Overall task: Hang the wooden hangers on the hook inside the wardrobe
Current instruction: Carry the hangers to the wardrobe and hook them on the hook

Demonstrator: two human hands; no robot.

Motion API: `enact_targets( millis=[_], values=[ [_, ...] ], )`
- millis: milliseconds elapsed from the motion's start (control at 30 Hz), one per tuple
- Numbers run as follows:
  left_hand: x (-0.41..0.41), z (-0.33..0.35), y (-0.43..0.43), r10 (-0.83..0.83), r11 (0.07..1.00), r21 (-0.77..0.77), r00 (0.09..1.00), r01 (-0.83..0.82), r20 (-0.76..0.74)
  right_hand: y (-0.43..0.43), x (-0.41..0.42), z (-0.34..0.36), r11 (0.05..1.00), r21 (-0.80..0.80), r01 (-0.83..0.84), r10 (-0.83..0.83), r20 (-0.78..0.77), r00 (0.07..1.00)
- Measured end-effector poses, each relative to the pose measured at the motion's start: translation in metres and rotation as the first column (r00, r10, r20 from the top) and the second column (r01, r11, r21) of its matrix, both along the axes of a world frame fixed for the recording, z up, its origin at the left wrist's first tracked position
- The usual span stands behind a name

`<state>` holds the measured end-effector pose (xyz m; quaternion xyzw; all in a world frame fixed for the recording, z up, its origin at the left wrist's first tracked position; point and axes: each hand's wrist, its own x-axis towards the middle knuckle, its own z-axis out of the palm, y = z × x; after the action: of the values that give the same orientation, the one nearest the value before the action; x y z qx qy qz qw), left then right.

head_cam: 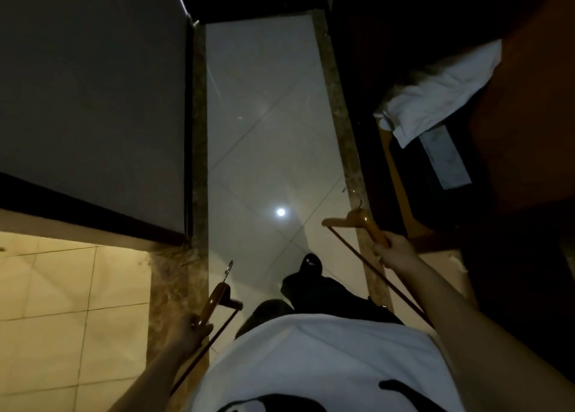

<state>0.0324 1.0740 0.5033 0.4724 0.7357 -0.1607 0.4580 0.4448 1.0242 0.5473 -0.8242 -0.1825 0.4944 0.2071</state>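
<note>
Below, over a pale tiled floor [264,125], each hand grips a wooden hanger — the left hand [186,329] is closed on the left hanger [214,299], its metal hook pointing up, and the right hand [396,251] is closed on the right hanger [362,221] near a white cloth [441,91].

Dim home hallway, tiled floor [264,106], wooden wardrobe [529,100]

The single head view looks steeply down at the floor [264,125]. Both hands sit close, low in frame.
</note>
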Motion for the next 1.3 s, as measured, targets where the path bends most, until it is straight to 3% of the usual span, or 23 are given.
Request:
enact_targets(
  millis=[267,467,733,967,1133,1300],
  values=[
    [0.088,0.011,0.104,-0.025,0.997,0.078,0.993,0.017,0.111,0.09,0.067,0.025,0.997,0.067,0.025,-0.023,-0.038,0.999],
    [0.186,0.028,0.212,-0.199,0.974,0.153,0.956,0.169,0.216,0.092,0.099,0.011,0.989,-0.087,0.12,-0.127,-0.079,0.989],
    [0.303,0.035,0.343,-0.456,0.89,0.18,0.831,0.419,0.317,0.113,0.129,0.005,0.91,-0.233,0.344,-0.356,-0.011,0.934],
    [0.391,0.035,0.455,-0.721,0.691,0.208,0.639,0.692,0.268,0.181,0.167,0.02,0.815,-0.085,0.573,-0.568,0.081,0.819],
    [0.473,0.049,0.503,-0.79,0.607,0.248,0.543,0.755,0.284,0.212,0.2,0.05,0.774,0.08,0.628,-0.631,0.187,0.753],
    [0.558,0.073,0.509,-0.861,0.494,0.355,0.392,0.793,0.324,0.221,0.253,0.076,0.729,0.177,0.661,-0.678,0.323,0.661]
  ],
)
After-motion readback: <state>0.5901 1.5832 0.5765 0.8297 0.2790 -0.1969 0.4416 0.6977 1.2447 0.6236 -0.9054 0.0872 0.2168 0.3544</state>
